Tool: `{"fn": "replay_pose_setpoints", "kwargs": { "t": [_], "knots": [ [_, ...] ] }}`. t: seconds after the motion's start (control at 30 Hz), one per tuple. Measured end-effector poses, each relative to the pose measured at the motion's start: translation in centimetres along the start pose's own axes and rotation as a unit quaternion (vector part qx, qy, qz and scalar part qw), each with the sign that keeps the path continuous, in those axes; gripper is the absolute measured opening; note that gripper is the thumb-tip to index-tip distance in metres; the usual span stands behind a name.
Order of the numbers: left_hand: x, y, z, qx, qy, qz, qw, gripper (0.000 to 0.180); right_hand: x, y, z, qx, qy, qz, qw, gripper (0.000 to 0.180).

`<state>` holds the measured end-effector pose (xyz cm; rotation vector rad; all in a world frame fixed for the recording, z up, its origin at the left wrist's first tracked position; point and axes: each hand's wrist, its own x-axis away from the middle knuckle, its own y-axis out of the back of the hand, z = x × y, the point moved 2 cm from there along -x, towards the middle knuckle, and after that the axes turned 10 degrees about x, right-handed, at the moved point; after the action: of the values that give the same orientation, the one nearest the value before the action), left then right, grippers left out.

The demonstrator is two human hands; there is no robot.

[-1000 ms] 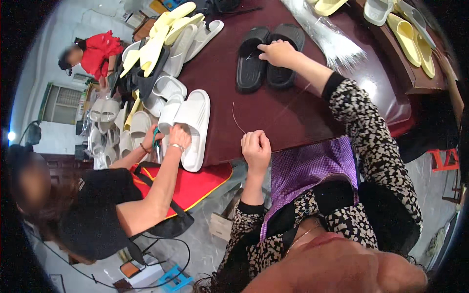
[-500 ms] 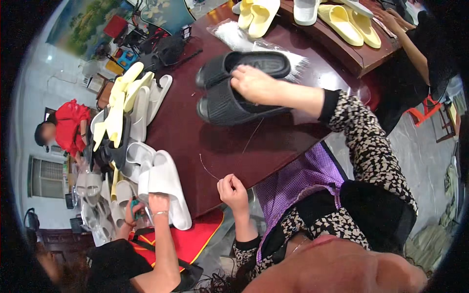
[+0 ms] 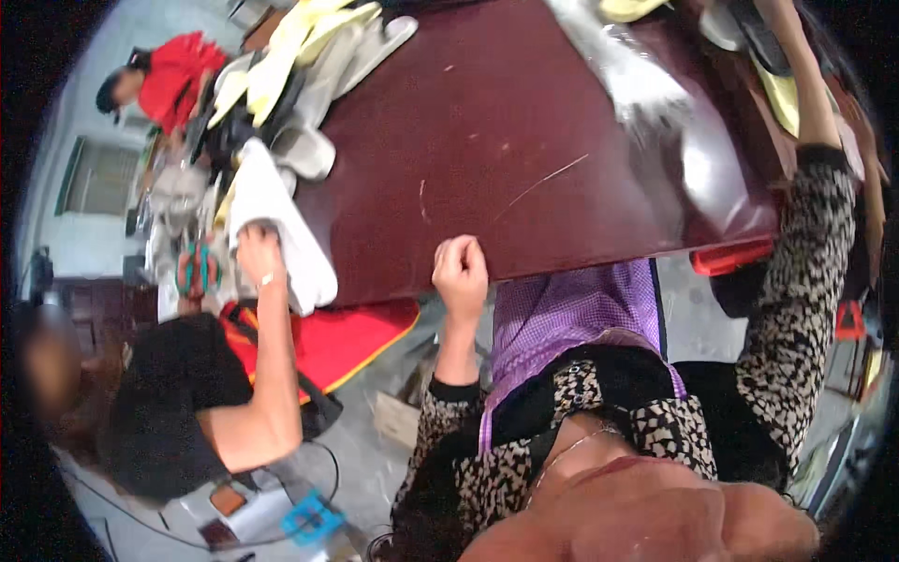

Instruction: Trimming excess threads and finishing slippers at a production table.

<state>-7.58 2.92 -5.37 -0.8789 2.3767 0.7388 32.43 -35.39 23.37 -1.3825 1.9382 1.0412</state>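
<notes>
My left hand [image 3: 461, 272] is closed over the near edge of the dark red table [image 3: 468, 103]; whatever its fingers may hold is hidden. Thin pale threads lie on the tabletop just beyond it, one long thread [image 3: 548, 181] running off to the right. Far out to the upper right stretches my right arm. Only part of my right hand [image 3: 777, 9] shows at the picture's top edge, and its fingers cannot be made out. Beside it is a black slipper [image 3: 763, 39], blurred, over a yellow slipper [image 3: 785, 103].
At left, a co-worker's hand [image 3: 257, 251] is in a white slipper [image 3: 272, 211]; green-handled scissors [image 3: 197, 270] are near the co-worker's other hand. Yellow and grey slippers [image 3: 323, 70] pile along the table's left side. Clear plastic bags [image 3: 646, 84] lie at the far right. Another person in red [image 3: 178, 80] stands beyond.
The pair of black slippers has left the middle of the table as my right hand moved far to the right. My left hand stays closed by the edge. The view has shifted.
</notes>
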Motion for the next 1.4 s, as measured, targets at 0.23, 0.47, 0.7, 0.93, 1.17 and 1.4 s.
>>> {"fn": "replay_pose_setpoints", "kwargs": {
  "t": [0.23,0.47,0.7,0.93,1.17,1.4],
  "knots": [
    [-2.3,1.3,-1.8,0.073,0.104,-0.029,0.991,0.003,5.3,16.7,20.7,-0.653,0.140,0.217,0.712,0.021],
    [-4.3,-0.9,-5.3,0.062,-0.025,-0.006,0.998,0.004,9.0,24.7,29.3,-0.766,0.164,0.104,0.613,0.019],
    [-3.4,-0.2,-5.3,0.066,-0.037,-0.005,0.997,0.005,9.0,24.9,29.5,-0.771,0.174,0.228,0.569,0.011],
    [-2.7,0.6,-4.7,0.081,-0.048,-0.004,0.996,0.005,7.5,26.3,25.8,-0.768,0.083,0.147,0.617,0.012],
    [-2.0,0.9,-4.5,0.096,-0.002,0.005,0.995,0.006,2.8,32.8,12.7,-0.897,0.143,0.003,0.418,0.048],
    [-0.4,1.7,-4.6,0.090,0.007,0.022,0.996,0.007,0.5,35.3,15.1,-0.901,0.162,0.035,0.402,0.061]
  ]
}}
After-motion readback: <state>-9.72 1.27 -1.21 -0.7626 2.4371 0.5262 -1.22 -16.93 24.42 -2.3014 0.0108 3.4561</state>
